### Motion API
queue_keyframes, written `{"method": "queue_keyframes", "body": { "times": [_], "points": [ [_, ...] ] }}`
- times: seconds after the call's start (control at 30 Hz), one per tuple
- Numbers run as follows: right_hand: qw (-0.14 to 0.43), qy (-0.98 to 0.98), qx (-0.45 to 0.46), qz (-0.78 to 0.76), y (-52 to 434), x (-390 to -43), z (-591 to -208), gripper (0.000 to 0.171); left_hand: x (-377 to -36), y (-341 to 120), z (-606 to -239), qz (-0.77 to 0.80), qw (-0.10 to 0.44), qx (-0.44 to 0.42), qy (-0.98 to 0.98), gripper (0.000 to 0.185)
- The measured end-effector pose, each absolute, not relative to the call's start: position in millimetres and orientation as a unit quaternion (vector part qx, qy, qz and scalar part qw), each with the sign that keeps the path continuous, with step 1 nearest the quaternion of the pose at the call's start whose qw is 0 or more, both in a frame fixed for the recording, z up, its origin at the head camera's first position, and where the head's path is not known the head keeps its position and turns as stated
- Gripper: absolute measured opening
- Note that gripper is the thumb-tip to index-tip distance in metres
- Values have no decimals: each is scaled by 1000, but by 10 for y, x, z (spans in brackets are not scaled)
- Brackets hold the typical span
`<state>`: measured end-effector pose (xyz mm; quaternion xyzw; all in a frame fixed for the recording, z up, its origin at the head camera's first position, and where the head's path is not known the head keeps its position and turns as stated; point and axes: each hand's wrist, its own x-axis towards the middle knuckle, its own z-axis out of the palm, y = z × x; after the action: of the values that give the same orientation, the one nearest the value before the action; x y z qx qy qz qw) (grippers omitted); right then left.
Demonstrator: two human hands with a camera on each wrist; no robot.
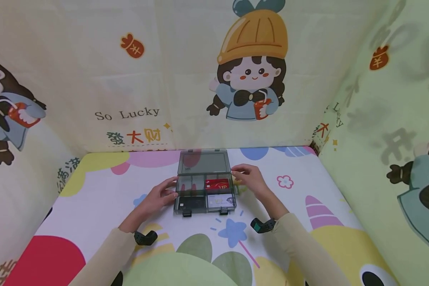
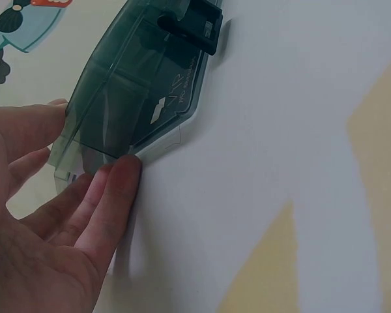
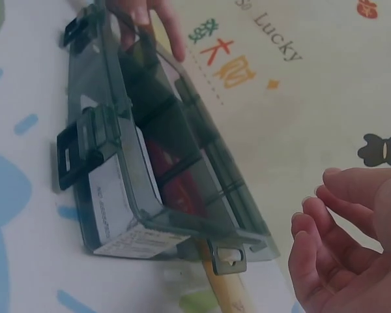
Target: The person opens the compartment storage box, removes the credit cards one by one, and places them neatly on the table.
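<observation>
A translucent grey-green compartment box (image 1: pixel 190 192) sits on the printed cloth, its lid (image 1: pixel 204 163) folded back behind it. Inside are a black card (image 1: pixel 194 203) at front left, a white card (image 1: pixel 219 200) at front right and a red card marked VIP (image 1: pixel 217 184) behind the white one. My left hand (image 1: pixel 159 195) grips the box's left side; its thumb and fingers (image 2: pixel 125 176) lie on either side of that edge. By the back right corner hovers my right hand (image 1: pixel 251 178), its fingers loosely bent and apart from the box in the right wrist view, holding nothing.
Two dark latches (image 1: pixel 187 213) project from the box's front edge. The patterned tablecloth (image 1: pixel 264 246) spreads around it, with a printed fabric wall (image 1: pixel 186 99) behind and more fabric on both sides.
</observation>
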<state>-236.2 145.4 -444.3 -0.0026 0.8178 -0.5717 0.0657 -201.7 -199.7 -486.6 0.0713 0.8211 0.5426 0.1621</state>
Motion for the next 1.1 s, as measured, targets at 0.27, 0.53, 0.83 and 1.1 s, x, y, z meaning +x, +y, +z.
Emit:
{"method": "queue_keyframes", "body": {
  "times": [0.27,0.53,0.83,1.1],
  "points": [
    [75,823,-13,-562,1364,-2312,-4397,22,-2016,-2002,-4853,549,160,75,817,62],
    [74,818,-22,-570,1317,-2286,-4388,22,-1995,-2010,-4862,540,158,67,824,62],
    [74,805,-45,-587,1232,-2253,-4448,23,-2001,-1996,-4876,540,158,62,824,61],
    [84,800,-59,-591,1140,-2242,-4471,27,-2008,-2005,-4884,535,160,62,827,62]
  ]
}}
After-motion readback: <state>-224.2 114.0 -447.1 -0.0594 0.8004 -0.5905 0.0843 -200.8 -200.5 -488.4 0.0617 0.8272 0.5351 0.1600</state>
